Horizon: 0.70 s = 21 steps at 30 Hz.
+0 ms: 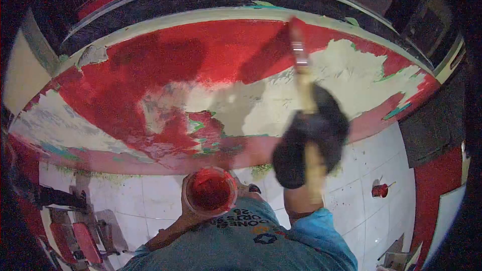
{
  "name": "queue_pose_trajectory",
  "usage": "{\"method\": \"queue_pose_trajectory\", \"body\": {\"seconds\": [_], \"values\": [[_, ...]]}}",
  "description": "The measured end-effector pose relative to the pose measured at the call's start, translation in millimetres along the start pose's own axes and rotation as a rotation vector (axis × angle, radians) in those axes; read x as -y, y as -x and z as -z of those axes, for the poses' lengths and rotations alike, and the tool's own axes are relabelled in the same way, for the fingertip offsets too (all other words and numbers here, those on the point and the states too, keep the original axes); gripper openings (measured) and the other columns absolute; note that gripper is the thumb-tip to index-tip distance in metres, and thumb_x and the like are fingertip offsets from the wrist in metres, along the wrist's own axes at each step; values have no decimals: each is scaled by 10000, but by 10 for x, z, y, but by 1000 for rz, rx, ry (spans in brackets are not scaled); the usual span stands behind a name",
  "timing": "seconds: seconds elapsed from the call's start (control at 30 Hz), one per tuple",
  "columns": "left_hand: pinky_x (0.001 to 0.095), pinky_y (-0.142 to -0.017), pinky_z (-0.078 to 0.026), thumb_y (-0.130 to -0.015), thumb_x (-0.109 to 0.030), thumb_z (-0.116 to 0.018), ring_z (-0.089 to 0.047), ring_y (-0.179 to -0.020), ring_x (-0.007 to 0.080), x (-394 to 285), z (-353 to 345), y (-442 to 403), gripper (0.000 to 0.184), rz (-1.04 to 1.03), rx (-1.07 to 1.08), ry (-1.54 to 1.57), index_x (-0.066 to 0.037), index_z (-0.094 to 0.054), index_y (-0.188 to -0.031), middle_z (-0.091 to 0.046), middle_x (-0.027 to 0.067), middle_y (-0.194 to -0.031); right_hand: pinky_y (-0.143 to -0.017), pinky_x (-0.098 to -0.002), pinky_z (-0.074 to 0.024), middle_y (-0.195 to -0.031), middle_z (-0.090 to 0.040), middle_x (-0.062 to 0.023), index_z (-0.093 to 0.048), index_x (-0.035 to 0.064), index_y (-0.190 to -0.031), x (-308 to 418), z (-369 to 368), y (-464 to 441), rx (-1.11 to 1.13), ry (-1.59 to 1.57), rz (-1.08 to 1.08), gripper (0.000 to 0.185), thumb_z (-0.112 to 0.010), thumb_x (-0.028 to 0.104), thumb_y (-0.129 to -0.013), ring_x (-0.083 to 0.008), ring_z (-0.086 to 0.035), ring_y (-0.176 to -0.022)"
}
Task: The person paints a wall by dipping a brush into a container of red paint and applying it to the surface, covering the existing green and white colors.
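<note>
1. Right hand [319, 135], in what looks like a black glove, wraps the pale wooden handle of a flat paintbrush with a metal ferrule [306, 88]. Motion blur hides the single fingers, but the grip reads as closed round the handle.

2. Brush points up and away from the body, bristles at the upper edge of a low wall coated in patchy red and cream [226, 50], just below its pale ledge [201, 17]. Contact unclear. Mid-handle hold probably gives reach, with the hand kept off the painted face.

3. Left hand [190, 216] cups a round, clear-looking tub of red paint [210, 191] from the side and below; far fingers hidden. Tub sits close against the teal-grey printed shirt [236, 233], mouth upward, presumably to steady it and avoid spills.

4. Small red pot with a thin stick-like piece [380, 190] stands on the white tiled floor [351, 211], off to the right, well apart from both hands; perhaps set there clear of the feet.
</note>
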<state>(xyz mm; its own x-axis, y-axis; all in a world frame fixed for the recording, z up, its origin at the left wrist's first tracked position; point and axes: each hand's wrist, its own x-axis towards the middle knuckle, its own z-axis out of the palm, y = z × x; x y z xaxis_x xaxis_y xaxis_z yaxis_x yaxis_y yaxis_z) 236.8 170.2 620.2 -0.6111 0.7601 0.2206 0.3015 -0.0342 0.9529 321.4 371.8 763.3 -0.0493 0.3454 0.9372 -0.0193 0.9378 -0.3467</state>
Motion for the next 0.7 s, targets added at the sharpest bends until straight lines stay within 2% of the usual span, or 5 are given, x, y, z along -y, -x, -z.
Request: {"method": "queue_pose_trajectory", "body": {"seconds": [0.03, 0.1, 0.3, 0.43, 0.7], "values": [[346, -855, -412, -368, -263, -862, -480, -1003, 206, 3, 16, 6, 988, -21, 7, -88, -50, -297, -1150, -433, 105, -1116, -837, -410, -402, -1058, -521, -142, -571, 134, -1006, -7, -83, 86, 220, -419, -405, 318, -635, 79, -699, -298, -510, -964], [350, -856, -412, -377, -259, -859, -477, -1008, 206, 547, -41, 65, 986, 119, 21, 114, -53, -289, -1155, -428, 107, -1122, -886, -366, -365, -1108, -507, -137, -537, 25, -1051, 103, -212, 58, 238, -389, 8, 391, -660, 121, -693, -240, -491, -1016], [360, -871, -406, -419, -235, -846, -464, -1036, 212, 45, 10, -3, 961, 200, 57, 402, -71, -271, -1171, -417, 108, -1146, -819, -317, -410, -930, -544, -109, -444, 19, -958, -16, 64, -124, 19, 144, -369, 177, -512, 66, -801, -199, -523, -885], [373, -886, -399, -437, -206, -840, -463, -1048, 221, -47, 34, -45, 934, 42, 41, 100, -83, -277, -1172, -421, 109, -1156, -786, -349, -435, -960, -544, -190, -412, -4, -881, -176, 52, -237, -504, 11, -32, 164, -534, 32, -778, -253, -537, -869], [385, -885, -405, -433, -176, -839, -477, -1036, 230, -157, -68, -173, 917, 357, 111, 661, -78, -301, -1170, -443, 111, -1136, -814, -404, -411, -990, -553, -164, -540, 40, -888, 171, -3, 28, 328, -170, -188, 159, -579, 128, -761, -301, -529, -918]]}}
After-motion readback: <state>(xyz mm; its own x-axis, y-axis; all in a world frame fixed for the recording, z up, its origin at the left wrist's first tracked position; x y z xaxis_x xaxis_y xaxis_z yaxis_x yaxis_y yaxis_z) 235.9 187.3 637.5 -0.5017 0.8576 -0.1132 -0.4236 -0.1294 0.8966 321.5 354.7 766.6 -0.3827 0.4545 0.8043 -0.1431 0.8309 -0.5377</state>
